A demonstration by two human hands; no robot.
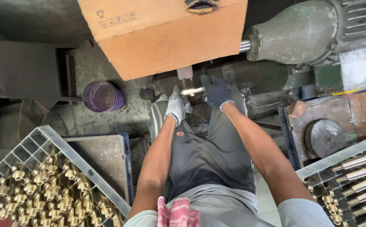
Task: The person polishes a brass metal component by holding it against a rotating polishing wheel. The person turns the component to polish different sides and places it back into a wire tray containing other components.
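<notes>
A short brass fitting (193,90) is held level just under the orange cardboard cover (166,38) of a machine. My left hand (175,105), in a white knit glove, grips its left end. My right hand (216,91), in a dark glove, holds its right end. Both hands are stretched out past my knees, close to a small pale machine part (185,72) that sticks out below the cover.
A grey crate (44,138) with several brass fittings stands at lower left, beside a blue tray (126,168). Another crate (338,162) with shiny brass pieces is at lower right. A purple cup (102,96) sits on the floor. A green motor (300,31) and a round metal block (324,137) are on the right.
</notes>
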